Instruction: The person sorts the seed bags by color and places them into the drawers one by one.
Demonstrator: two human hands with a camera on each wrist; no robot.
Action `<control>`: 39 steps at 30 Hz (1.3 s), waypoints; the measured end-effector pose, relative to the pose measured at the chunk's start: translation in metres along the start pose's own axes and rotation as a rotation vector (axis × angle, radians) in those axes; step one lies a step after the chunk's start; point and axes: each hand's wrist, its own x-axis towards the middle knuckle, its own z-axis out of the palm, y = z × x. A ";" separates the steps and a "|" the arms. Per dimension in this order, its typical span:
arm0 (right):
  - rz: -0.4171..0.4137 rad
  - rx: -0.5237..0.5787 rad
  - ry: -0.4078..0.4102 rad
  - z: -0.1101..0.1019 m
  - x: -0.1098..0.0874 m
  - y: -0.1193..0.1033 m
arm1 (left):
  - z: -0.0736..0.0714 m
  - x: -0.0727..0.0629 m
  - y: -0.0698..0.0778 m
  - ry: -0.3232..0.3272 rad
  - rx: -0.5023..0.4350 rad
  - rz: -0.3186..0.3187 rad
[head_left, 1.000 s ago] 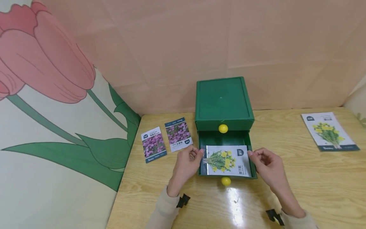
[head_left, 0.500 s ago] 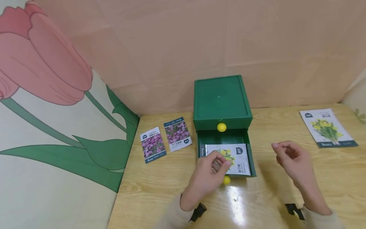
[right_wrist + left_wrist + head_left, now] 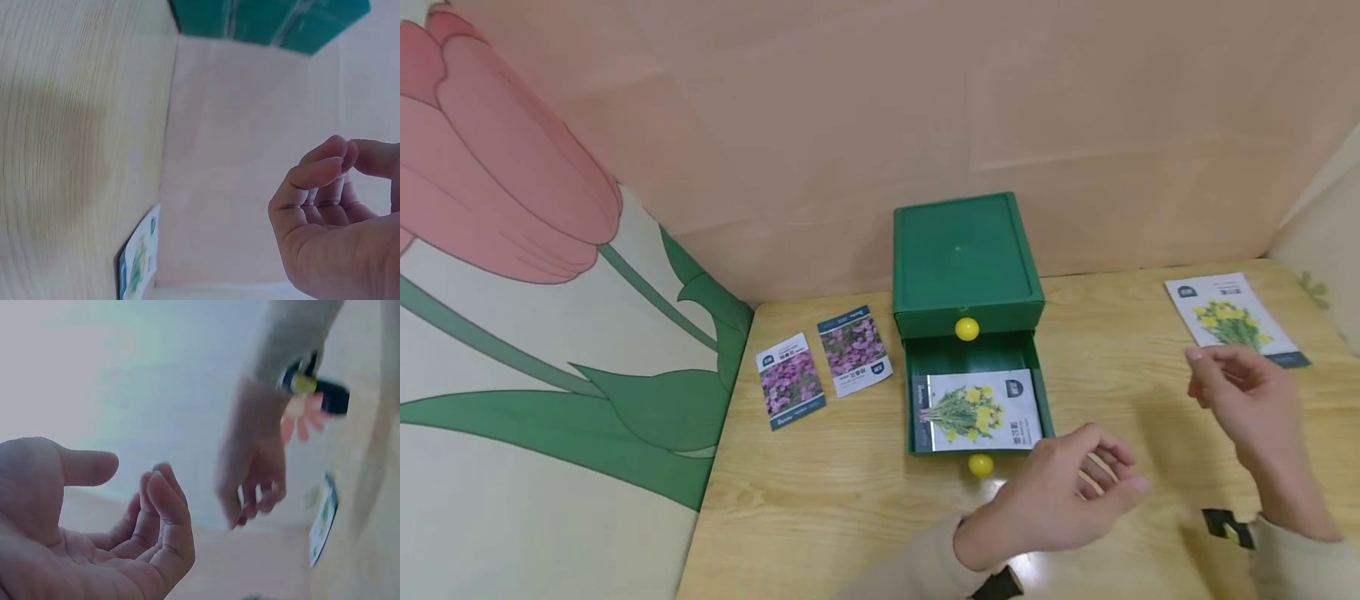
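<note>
My left hand (image 3: 1060,496) hangs over the table in front of the drawer, thumb and fingers loosely bent with a gap between them and nothing held. To its right, my right hand (image 3: 1255,408) is raised near a yellow-flower seed packet (image 3: 1232,321); its fingers bend loosely toward the thumb and hold nothing, as the right wrist view shows. Inside the pulled-out lower drawer (image 3: 1047,408) of a green cabinet (image 3: 966,250) lies another yellow-flower seed packet (image 3: 977,412), flat and turned sideways. Its right end is close to the left hand's knuckles in the head view.
Two purple-flower seed packets (image 3: 790,382) (image 3: 854,352) lie side by side left of the cabinet. Yellow round knobs (image 3: 967,329) (image 3: 981,465) stick out from both drawers. Behind the wooden table (image 3: 820,500) hangs a pinkish cloth (image 3: 812,125); a tulip-printed wall (image 3: 527,250) stands at left.
Both hands have come away from the packet in the drawer and moved right, the left one crossing in front of the drawer. The packet has stayed lying in the drawer.
</note>
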 end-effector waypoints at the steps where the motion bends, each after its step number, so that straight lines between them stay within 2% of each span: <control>1: 0.007 0.012 0.009 -0.004 0.005 0.002 | 0.004 0.004 0.000 -0.012 -0.004 -0.002; 6: -0.006 0.011 0.046 -0.021 0.027 0.013 | 0.023 0.019 -0.004 -0.038 -0.030 0.000; 14: 0.003 -0.086 -0.004 -0.041 0.055 0.026 | 0.037 0.034 -0.013 -0.042 -0.073 0.052; 17: 0.012 -0.123 -0.016 -0.044 0.064 0.029 | 0.041 0.041 -0.018 -0.033 -0.126 0.020; 21: -0.021 -0.226 -0.047 -0.046 0.080 0.032 | 0.051 0.051 -0.027 -0.002 -0.192 -0.063; 25: -0.065 -0.377 -0.082 -0.046 0.109 0.040 | 0.064 0.059 -0.032 0.029 -0.205 -0.108; 28: -0.094 -0.468 -0.111 -0.044 0.137 0.051 | 0.071 0.064 -0.032 0.022 -0.222 -0.118; 31: -0.113 -0.513 -0.139 -0.044 0.161 0.062 | 0.079 0.068 -0.029 0.007 -0.244 -0.131; 35: -0.143 -0.567 -0.135 -0.044 0.184 0.075 | 0.085 0.075 -0.026 0.014 -0.247 -0.123; 39: -0.240 -0.643 -0.112 -0.044 0.206 0.084 | 0.092 0.087 -0.023 0.070 -0.252 -0.096</control>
